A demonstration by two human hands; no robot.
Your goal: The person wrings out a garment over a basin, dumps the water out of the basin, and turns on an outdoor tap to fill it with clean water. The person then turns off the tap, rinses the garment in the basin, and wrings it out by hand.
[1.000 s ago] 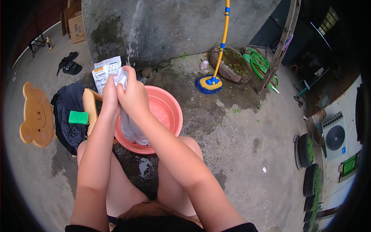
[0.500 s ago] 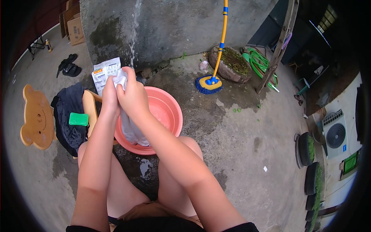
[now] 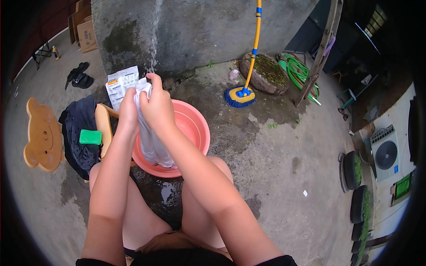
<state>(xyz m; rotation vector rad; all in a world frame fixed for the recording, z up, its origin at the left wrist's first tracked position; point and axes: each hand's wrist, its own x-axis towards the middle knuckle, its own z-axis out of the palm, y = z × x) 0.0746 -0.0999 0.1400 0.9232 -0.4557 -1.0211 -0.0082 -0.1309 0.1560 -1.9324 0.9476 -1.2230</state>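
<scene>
1. The left hand (image 3: pixel 129 108) and right hand (image 3: pixel 159 106) were clamped together on the top of the white cloth (image 3: pixel 153 146); its lower part hung into the basin (image 3: pixel 206 137), by the near-left rim.
2. A loosened grip could have let it drop; a pull leftward could have dragged it over that rim.
3. Water (image 3: pixel 154 44) fell past the basin's far-left edge, where splashes might have wetted the packet (image 3: pixel 120 86).
4. The chair (image 3: pixel 43 135) crowded the left rim; a bump could have dislodged the green block (image 3: pixel 90 136) lying on dark clothes (image 3: pixel 82 117).
5. The mop (image 3: pixel 239 95), off beyond the right rim, obstructed neither hand.
</scene>
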